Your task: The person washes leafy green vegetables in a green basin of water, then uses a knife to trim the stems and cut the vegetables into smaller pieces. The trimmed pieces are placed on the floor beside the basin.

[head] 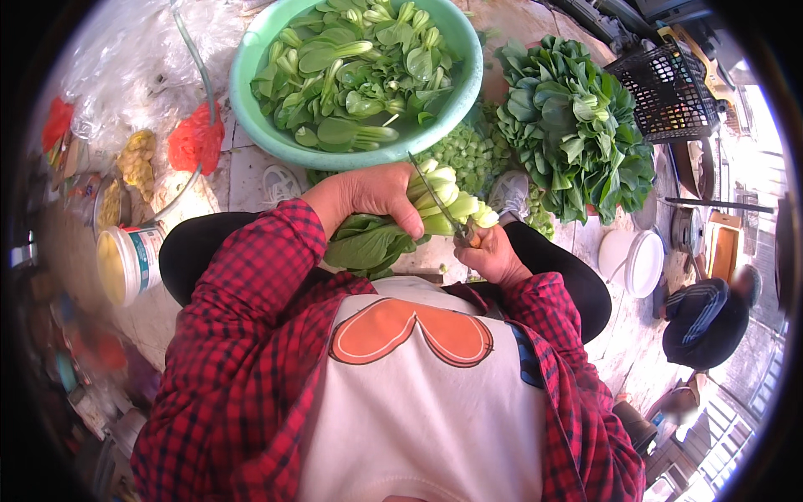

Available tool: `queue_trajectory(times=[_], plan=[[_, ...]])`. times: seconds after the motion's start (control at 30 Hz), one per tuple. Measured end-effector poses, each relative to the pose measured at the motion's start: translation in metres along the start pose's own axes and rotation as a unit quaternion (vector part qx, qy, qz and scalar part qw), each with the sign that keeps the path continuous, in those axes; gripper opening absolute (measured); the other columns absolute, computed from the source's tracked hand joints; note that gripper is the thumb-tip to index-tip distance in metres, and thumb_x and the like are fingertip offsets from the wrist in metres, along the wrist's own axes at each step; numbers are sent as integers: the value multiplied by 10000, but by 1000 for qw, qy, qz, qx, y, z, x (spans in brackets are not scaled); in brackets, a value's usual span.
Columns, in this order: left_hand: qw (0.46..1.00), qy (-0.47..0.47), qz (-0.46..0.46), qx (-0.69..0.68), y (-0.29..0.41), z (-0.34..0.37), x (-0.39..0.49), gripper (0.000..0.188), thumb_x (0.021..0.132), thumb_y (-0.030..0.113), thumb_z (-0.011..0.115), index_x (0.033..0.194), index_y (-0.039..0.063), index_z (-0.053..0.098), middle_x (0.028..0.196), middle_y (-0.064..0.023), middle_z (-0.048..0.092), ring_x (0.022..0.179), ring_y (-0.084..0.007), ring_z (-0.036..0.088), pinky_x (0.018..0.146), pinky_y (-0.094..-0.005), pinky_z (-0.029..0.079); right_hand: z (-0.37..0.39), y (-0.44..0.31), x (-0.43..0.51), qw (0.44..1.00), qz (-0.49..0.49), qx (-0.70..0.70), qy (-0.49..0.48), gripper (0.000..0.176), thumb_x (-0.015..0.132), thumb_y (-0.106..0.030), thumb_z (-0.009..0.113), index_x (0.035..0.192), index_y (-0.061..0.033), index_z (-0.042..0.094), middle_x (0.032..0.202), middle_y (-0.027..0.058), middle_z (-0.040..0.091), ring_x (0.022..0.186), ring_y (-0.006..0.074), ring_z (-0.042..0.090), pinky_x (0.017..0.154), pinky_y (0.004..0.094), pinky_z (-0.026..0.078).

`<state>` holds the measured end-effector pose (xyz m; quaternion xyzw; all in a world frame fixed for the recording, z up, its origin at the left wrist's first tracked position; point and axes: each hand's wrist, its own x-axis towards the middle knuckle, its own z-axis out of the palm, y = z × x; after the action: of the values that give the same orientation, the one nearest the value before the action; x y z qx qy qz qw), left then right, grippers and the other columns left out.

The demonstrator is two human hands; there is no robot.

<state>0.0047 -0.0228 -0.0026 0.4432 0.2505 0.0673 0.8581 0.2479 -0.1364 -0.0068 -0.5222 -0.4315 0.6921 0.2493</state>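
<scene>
A bunch of bok choy point(370, 243) is gripped in my left hand point(382, 191), its leaves hanging towards my lap and its pale stem ends turned to the right. My right hand point(495, 254) holds a knife point(433, 188) by its handle. The thin blade lies across the stems, its tip pointing up towards the basin. Just beyond my hands stands a green plastic basin point(251, 119) of water, full of loose bok choy point(351, 81). Cut stem ends point(470, 150) lie heaped on the floor between the basin and my right shoe.
A large pile of leafy greens point(571, 125) rises at the right, beside a black plastic crate point(668, 94). A white lidded bucket point(630, 260) and another person point(709, 320) are farther right. To the left are a paint-type bucket point(128, 263), a red plastic bag point(194, 141) and clear plastic sheeting point(138, 63).
</scene>
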Motion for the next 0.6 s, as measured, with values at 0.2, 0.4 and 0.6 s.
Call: queue_trajectory(times=[0.2,0.4,0.6], plan=[[996,-30,-36,76,32,0,-1,578,603,42,839,1137,-32,632,981,-70,716,876,-148,662,823,-298,537,-11,13,-18,1000,-22,5,-12,69,801,-3,638,824,-40,585,725,-71,498,667,42,449,604,229,382],[985,-57,-62,150,32,18,14,358,620,79,825,942,-12,699,826,-69,714,718,-149,659,675,-304,535,-10,12,-24,1000,5,-9,-8,43,804,-9,640,822,-25,605,739,-57,536,684,44,466,619,234,402],[973,-74,-49,215,10,18,28,373,602,114,827,928,-16,701,837,-69,720,714,-162,660,687,-310,536,-12,14,-17,1000,-1,-18,-9,29,785,-23,647,773,-13,622,699,-54,540,667,54,476,604,243,398]])
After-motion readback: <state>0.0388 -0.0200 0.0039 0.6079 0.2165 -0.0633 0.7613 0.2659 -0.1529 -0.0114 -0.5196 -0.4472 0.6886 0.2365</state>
